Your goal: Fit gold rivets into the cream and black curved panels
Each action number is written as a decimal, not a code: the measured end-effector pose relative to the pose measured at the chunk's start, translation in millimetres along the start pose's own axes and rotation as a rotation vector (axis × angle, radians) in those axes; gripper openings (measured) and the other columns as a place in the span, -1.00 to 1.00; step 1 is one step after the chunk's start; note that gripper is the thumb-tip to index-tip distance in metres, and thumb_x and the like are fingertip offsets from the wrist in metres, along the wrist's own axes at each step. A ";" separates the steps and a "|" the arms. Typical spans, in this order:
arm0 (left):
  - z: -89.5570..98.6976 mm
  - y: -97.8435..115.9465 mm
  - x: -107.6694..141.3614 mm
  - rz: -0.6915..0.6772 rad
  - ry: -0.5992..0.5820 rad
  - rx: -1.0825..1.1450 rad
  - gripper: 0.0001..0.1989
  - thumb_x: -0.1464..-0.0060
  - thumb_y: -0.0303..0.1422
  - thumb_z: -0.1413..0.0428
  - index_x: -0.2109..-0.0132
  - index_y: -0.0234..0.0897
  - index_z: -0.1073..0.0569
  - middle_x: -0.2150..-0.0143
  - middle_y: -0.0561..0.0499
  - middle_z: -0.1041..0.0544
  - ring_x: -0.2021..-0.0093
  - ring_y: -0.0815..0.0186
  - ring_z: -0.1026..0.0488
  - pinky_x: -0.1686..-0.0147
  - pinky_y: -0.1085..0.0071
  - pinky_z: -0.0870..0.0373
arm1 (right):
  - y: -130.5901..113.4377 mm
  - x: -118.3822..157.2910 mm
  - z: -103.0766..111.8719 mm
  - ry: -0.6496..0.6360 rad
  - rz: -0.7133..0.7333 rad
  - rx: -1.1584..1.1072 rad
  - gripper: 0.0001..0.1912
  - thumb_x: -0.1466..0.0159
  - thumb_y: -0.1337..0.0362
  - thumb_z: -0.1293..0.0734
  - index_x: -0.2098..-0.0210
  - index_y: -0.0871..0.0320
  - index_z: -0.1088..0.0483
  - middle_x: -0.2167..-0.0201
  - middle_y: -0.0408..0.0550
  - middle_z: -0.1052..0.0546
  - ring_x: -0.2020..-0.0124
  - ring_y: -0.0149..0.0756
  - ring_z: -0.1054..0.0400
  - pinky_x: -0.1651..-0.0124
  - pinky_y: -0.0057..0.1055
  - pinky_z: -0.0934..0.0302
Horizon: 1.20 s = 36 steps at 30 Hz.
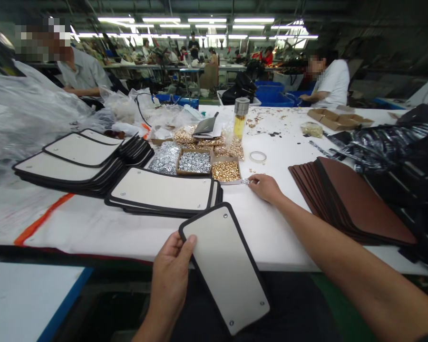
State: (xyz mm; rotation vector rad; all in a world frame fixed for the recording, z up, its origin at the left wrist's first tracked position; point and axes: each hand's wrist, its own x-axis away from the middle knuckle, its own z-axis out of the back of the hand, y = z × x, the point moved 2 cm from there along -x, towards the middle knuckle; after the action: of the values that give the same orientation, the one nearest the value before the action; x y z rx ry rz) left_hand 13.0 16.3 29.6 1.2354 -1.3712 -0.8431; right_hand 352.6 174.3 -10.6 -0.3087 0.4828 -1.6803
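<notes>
Risk first: the pale, black-edged panel [231,266] is sitting lower centre of frame, tilted, and the left hand [171,266] is holding it by one upper corner only. Its lower end is hanging past the table [278,242] edge, so a loose pinch could be letting it swing or drop. The thumb is covering part of that corner; can't tell what is under it.

Second: small silvery bits [245,181] are lying loose at mid-frame, beside the box of gold pieces [226,172]. A careless sweep could be scattering them or knocking the box; gold and the box of silver pieces [193,162] are sitting side by side, so a spill could be mixing them.

Pose: left wrist is coming up from bottom centre, thumb on the pale face, fingers behind, closed on the panel. Right forearm is running diagonally from the lower right corner; the right hand [267,188] is resting low, palm down, thumb and index nearly together at the bits. Can't tell if they're gripping one.
</notes>
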 end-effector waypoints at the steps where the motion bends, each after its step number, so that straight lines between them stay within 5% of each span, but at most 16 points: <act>1: 1.7 4.6 -0.1 -0.006 0.010 0.004 -0.50 -0.03 -0.11 -0.42 -0.04 -0.27 -0.59 0.14 -0.06 -0.71 0.22 0.21 -0.64 0.22 0.38 -0.58 | -0.6 -1.9 0.8 -0.008 -0.008 -0.013 -0.66 -0.46 0.12 -0.38 -0.13 0.14 -0.46 -0.13 0.06 -0.52 -0.04 -0.15 -0.49 -0.09 -0.08 -0.46; 12: 4.3 38.1 3.1 -0.019 -0.065 -0.053 -0.45 -0.02 -0.07 -0.42 -0.08 -0.27 -0.58 0.15 -0.11 -0.71 0.24 0.15 -0.66 0.27 0.35 -0.58 | -11.3 13.1 18.0 0.003 -0.094 -0.409 -0.68 -0.46 0.12 -0.38 -0.08 0.19 -0.47 0.00 0.01 -0.57 0.09 -0.22 -0.53 0.04 -0.18 -0.50; 17: -6.8 32.8 6.7 -0.115 -0.046 -0.113 -0.58 -0.06 -0.10 -0.39 0.04 -0.28 -0.60 0.23 -0.06 -0.70 0.35 0.26 -0.61 0.33 0.42 -0.54 | -35.6 75.1 41.3 0.084 -0.054 -0.698 -0.71 -0.38 0.08 -0.44 0.15 0.22 -0.49 0.39 -0.09 -0.60 0.33 -0.29 -0.56 0.17 -0.34 -0.47; 21: -9.6 27.4 4.5 -0.201 -0.056 -0.150 -0.64 -0.12 -0.14 -0.37 0.03 -0.26 -0.61 0.23 -0.03 -0.70 0.35 0.32 -0.58 0.30 0.46 -0.53 | -65.8 133.4 50.8 0.057 -0.003 -0.889 -0.62 -0.27 -0.03 -0.51 0.16 0.16 -0.55 0.42 -0.07 -0.65 0.39 -0.31 -0.54 0.22 -0.38 -0.45; 27: -9.7 26.4 6.9 -0.212 -0.052 -0.147 -0.64 -0.16 -0.14 -0.34 0.01 -0.26 -0.60 0.16 -0.05 -0.71 0.24 0.25 -0.64 0.28 0.45 -0.54 | -109.1 187.5 28.5 -0.127 -0.006 -1.279 -0.74 -0.27 0.07 -0.55 0.21 0.12 -0.60 0.34 -0.06 -0.69 0.35 -0.35 -0.56 0.26 -0.46 -0.45; 31: -8.9 25.7 9.4 -0.220 -0.037 -0.148 -0.66 -0.17 -0.14 -0.34 0.02 -0.26 -0.61 0.18 -0.03 -0.71 0.31 0.31 -0.61 0.31 0.48 -0.52 | -125.2 199.2 21.1 -0.168 -0.014 -1.261 -0.73 -0.26 0.08 -0.56 0.22 0.15 -0.59 0.39 -0.04 -0.69 0.39 -0.34 -0.57 0.28 -0.45 -0.48; 36: -3.3 17.8 1.7 -0.219 -0.012 -0.138 -0.65 -0.14 -0.13 -0.36 0.04 -0.25 -0.61 0.24 -0.02 -0.70 0.31 0.30 -0.61 0.31 0.48 -0.51 | -121.6 190.8 34.4 0.068 -0.048 -1.146 -0.69 -0.18 0.08 -0.60 0.26 0.16 -0.57 0.50 -0.08 -0.65 0.48 -0.30 -0.57 0.36 -0.42 -0.49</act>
State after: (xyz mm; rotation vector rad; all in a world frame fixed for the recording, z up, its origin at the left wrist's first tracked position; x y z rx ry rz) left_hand 12.5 19.0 47.6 1.2884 -1.1801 -1.0807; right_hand 230.9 -4.3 64.7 -1.0871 1.4748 -1.2971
